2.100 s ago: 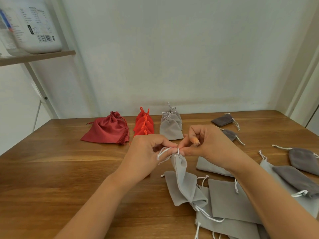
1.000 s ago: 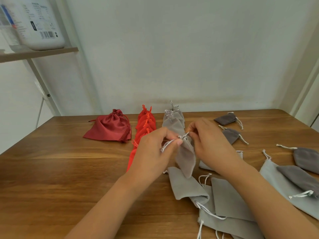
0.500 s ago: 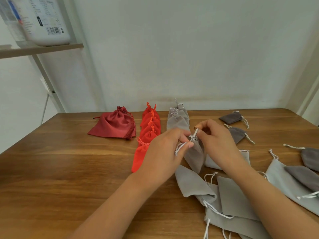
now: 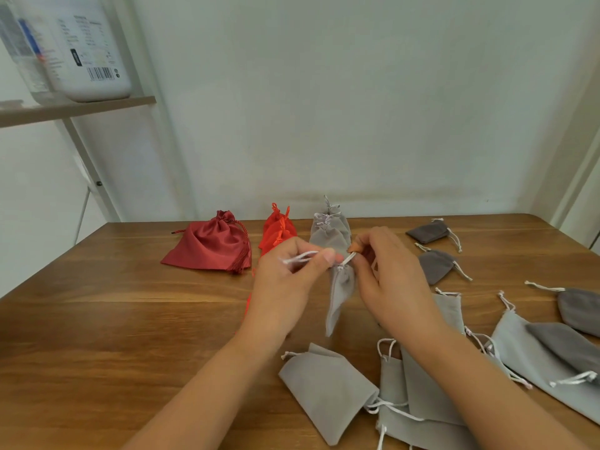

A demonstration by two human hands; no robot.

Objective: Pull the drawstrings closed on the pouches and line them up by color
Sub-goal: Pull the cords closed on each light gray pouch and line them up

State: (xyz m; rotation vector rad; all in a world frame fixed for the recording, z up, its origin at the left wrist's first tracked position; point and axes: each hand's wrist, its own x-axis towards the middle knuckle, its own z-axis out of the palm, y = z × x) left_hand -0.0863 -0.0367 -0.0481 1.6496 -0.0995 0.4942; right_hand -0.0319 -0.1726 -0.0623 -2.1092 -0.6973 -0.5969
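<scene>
Left hand (image 4: 289, 280) pinches one white drawstring end (image 4: 300, 257) between thumb and curled forefinger, holding it out to the left. Right hand (image 4: 389, 274) pinches the other cord (image 4: 349, 258) right at the pouch's neck, its remaining fingers loosely bent. Between them hangs the light grey pouch (image 4: 339, 293), over the middle of the wooden table (image 4: 113, 319) and clear of its surface. Its long axis runs nearly vertical, with the gathered mouth up at the fingertips and the bottom corner pointing down and slightly left. The fabric looks soft and matte; the neck is puckered tight and the body folded narrow.

Behind the hands, near the wall, a dark red satin pouch (image 4: 211, 246) with a tasselled cord lies to the left. Beside it runs a line of orange-red pouches (image 4: 277, 227), partly hidden by the left hand, then a line of closed grey pouches (image 4: 329, 228) just behind the fingertips. To the right, dark grey pouches (image 4: 435, 264) lie scattered apart from one another. Nearer the person, flat grey pouches (image 4: 324, 391) overlap with their white cords trailing, and the right forearm crosses over some of them. A shelf (image 4: 74, 108) at upper left carries a white container (image 4: 87, 50) with a barcode.
</scene>
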